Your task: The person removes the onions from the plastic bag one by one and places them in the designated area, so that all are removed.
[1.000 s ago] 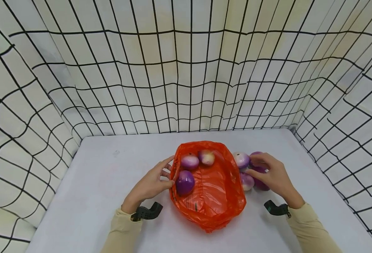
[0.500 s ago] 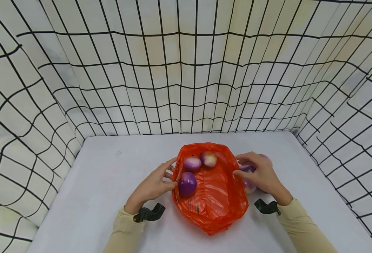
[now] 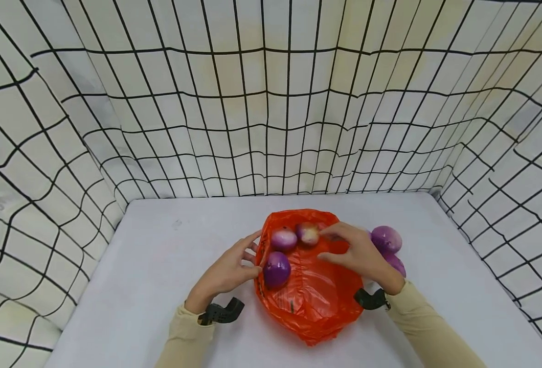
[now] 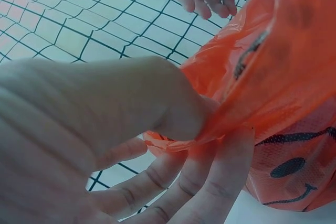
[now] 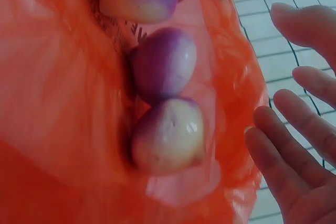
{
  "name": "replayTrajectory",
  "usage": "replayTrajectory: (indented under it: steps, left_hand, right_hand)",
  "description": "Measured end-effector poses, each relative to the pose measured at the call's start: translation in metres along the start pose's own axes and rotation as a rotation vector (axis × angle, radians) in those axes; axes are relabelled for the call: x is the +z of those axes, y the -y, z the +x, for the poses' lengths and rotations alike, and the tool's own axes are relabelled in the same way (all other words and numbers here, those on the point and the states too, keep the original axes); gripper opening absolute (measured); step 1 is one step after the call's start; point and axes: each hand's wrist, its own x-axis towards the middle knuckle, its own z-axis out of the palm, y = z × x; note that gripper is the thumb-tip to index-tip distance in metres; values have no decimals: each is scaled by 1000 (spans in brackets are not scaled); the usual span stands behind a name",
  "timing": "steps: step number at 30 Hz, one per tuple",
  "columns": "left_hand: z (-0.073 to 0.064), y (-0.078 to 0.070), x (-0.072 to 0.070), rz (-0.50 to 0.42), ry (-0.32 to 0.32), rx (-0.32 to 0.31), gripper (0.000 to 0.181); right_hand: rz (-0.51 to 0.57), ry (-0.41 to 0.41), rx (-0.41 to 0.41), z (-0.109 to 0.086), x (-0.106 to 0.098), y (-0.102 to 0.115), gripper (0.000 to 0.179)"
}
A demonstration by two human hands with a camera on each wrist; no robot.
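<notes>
A red plastic bag [image 3: 317, 306] stands on the table with its mouth open upward. Inside it lie purple-and-white onions: one darker onion [image 3: 277, 269] at the left, and a paler onion [image 3: 284, 239] and a yellowish onion [image 3: 308, 234] towards the back. My left hand [image 3: 227, 268] pinches the bag's left rim between thumb and fingers; the left wrist view shows the thin film [image 4: 231, 114] in its grip. Over the bag's right side, my right hand [image 3: 360, 253] is spread, with nothing between thumb and fingers [image 5: 294, 156] in the right wrist view.
Right of the bag, an onion [image 3: 386, 239] and another onion [image 3: 394, 263] lie on the white table [image 3: 183, 230], partly behind my right hand. Black netting [image 3: 280, 128] hangs along the back and both sides.
My right hand has moved left from the onions beside the bag, past its right rim, to over the opening. My left hand keeps its hold on the rim.
</notes>
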Motion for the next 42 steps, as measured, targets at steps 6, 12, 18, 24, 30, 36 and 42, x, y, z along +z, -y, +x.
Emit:
replayTrajectory:
  steps: [6, 12, 18, 24, 30, 36, 42]
  left_hand:
    - [-1, 1, -1, 5, -9, -4, 83]
    - [-2, 0, -1, -3, -6, -5, 83]
    - [-2, 1, -1, 3, 2, 3, 82]
    - [-2, 2, -2, 7, 12, 8, 82]
    - [0, 2, -3, 11, 23, 25, 81]
    - [-1, 2, -2, 10, 21, 18, 82]
    - [-1, 3, -1, 17, 13, -3, 83]
  right_hand:
    - [73, 64, -44, 11, 12, 5, 47]
    - [122, 110, -52, 17, 22, 8, 48]
    - [136, 168, -44, 25, 32, 15, 52]
    - [73, 205, -71, 30, 42, 18, 54]
    - [75, 264, -23, 30, 51, 18, 57]
    - [86, 298, -24, 30, 60, 16, 56]
    - [89, 322, -50, 30, 68, 15, 52]
